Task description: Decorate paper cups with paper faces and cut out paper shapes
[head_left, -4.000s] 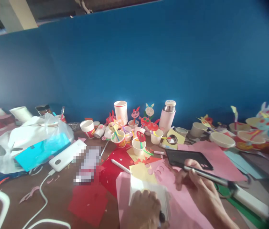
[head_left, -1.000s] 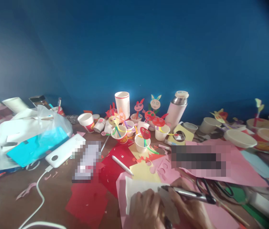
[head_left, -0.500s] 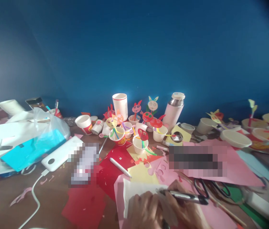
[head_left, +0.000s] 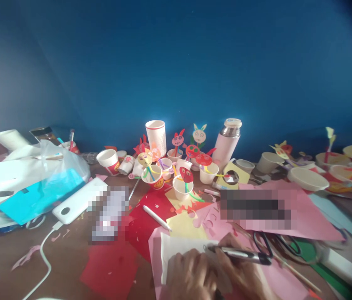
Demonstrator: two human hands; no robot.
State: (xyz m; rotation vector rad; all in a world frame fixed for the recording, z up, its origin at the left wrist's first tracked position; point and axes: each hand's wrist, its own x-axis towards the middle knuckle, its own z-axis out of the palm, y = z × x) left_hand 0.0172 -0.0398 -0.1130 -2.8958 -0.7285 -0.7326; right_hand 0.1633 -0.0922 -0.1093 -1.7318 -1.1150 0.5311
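On a white sheet of paper (head_left: 176,246) near the front, my right hand (head_left: 241,266) is closed around a black pen (head_left: 244,254). The pen's tip touches the sheet beside a small dark mark close to its upper edge. My left hand (head_left: 188,273) rests on the same sheet with its fingers curled. A dark object (head_left: 218,295) shows by its lower right side, too hidden to name. Beneath the sheet lies pink paper (head_left: 155,260). A white marker (head_left: 156,218) lies just beyond, across red (head_left: 146,233) and yellow paper (head_left: 183,227).
Paper cups (head_left: 183,189) with paper faces stand at the back near a pink thermos (head_left: 225,143) and a stack of cups (head_left: 156,137). To the left are a white power bank (head_left: 80,200) with a cable and a plastic bag (head_left: 82,162). Black scissor handles (head_left: 261,246) lie right.
The pen and my right hand have shifted very slightly left over the sheet. My left hand stays on the paper. The whole view has moved a little.
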